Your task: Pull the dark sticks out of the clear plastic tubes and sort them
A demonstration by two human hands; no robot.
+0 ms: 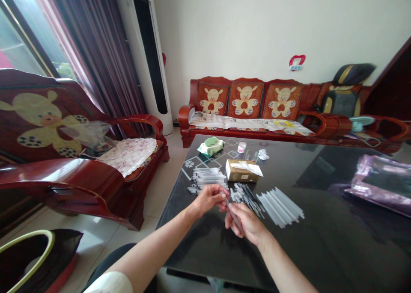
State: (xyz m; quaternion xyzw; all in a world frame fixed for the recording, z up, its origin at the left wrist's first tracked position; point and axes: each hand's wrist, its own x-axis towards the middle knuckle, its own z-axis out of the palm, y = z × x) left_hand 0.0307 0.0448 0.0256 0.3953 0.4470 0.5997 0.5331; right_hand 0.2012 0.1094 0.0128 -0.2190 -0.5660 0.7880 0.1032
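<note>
Over the near part of the dark glossy table (205, 250), my left hand (210, 197) and my right hand (245, 222) meet at one slim pen barrel (236, 218). My right fingers wrap round its translucent grey tube. The left fingertips pinch at its far end, and what small part they hold there is hidden. Beyond my left hand lies a stack of pens (208, 176) with clear barrels and dark ends. Black pen refills (248, 196) with pale tips lie loosely just beyond my hands. To their right, empty-looking translucent pen barrels (280, 206) rest side by side.
A tissue box (242, 171), a green wipes pack (211, 146), a small cup-like jar (242, 147) and a crumpled tissue (263, 155) stand farther back. A purple plastic bag (382, 182) lies at the right. A wooden armchair (96, 194) and a black-lined bin (48, 250) are left.
</note>
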